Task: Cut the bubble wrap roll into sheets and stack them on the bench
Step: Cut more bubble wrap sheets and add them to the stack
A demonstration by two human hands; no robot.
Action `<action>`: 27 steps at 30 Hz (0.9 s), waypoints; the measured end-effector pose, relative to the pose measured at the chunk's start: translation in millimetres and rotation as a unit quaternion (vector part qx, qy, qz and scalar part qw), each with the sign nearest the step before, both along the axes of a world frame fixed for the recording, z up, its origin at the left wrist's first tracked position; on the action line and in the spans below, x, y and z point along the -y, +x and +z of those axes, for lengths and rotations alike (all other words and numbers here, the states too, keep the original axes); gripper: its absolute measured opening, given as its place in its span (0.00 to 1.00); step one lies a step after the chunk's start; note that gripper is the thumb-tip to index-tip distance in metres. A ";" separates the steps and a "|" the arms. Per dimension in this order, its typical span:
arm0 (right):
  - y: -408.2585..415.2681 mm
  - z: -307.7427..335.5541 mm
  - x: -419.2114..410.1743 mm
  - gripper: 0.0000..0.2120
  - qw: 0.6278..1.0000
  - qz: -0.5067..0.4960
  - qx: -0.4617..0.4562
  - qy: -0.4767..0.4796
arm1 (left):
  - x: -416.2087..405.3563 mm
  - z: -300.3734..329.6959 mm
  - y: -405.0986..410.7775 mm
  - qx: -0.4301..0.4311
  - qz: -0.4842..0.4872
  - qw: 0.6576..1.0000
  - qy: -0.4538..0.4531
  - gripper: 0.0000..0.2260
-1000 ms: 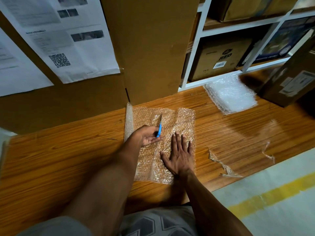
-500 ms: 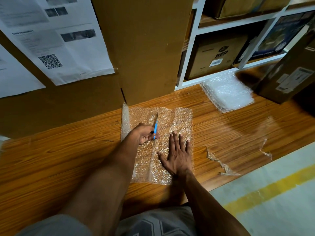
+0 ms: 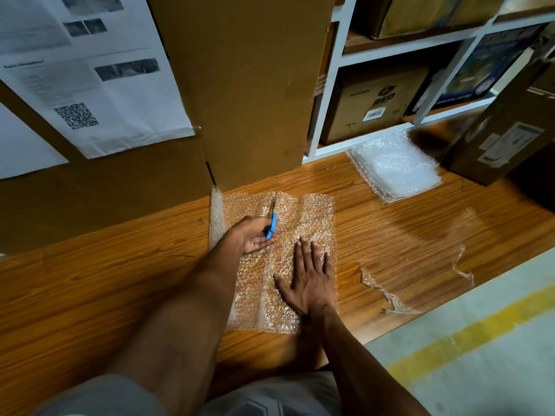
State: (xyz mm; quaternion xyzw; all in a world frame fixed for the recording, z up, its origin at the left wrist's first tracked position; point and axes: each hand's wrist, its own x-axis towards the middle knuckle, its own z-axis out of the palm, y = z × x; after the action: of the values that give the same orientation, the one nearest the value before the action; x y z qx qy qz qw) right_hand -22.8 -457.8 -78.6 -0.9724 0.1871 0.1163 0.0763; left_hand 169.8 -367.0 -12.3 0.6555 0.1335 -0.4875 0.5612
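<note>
Wooden bench [image 3: 405,250]: bubble wrap sheet [image 3: 309,214] flat; sheet stack [image 3: 396,169] far right; film scraps [image 3: 387,295].

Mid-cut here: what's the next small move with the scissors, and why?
Probably close the blades and push on toward the far edge. The left hand holds the blue scissors with the tip just short of the bubble wrap edge, and the right hand presses the sheet flat on the bench.

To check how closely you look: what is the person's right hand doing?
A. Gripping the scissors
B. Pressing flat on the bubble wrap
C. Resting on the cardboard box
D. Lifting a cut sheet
B: the right hand lies with straight, spread fingers on the bubble wrap, while the left hand holds the blue scissors.
</note>
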 end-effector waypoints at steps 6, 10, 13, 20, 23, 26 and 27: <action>0.6 1.0 -0.1 0.48 1.000 -0.004 0.011 0.005 | 4.7 -6.8 5.9 -0.005 0.009 1.000 -0.011 0.08; 0.5 0.9 0.4 0.48 1.000 -0.001 0.006 0.007 | 6.3 -10.6 7.6 -0.012 0.002 1.000 -0.016 0.07; 0.7 1.1 0.7 0.48 1.000 -0.002 0.006 0.006 | 7.3 -11.4 8.7 -0.020 -0.004 1.000 -0.020 0.08; 1.6 -0.1 0.7 0.48 1.000 -0.001 0.004 0.004 | 12.1 -6.9 15.3 -0.007 -0.008 1.000 -0.011 0.10; 1.4 -1.0 1.4 0.48 1.000 -0.002 0.003 0.004 | 13.8 -7.0 17.3 0.001 0.002 1.000 -0.006 0.11; 0.8 -0.9 1.3 0.48 1.000 -0.002 0.007 0.004 | 12.3 -5.1 17.2 0.007 0.008 1.000 -0.015 0.11; 0.7 -1.1 1.4 0.48 1.000 -0.001 0.007 0.006 | 10.5 -4.1 16.5 0.009 0.011 1.000 -0.022 0.11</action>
State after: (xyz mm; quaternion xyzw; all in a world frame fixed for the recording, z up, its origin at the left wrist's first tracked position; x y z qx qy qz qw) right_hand -22.1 -459.2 -79.7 -0.9725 0.1873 0.1108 0.0832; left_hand 186.3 -377.5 -16.4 0.6461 0.1252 -0.4776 0.5820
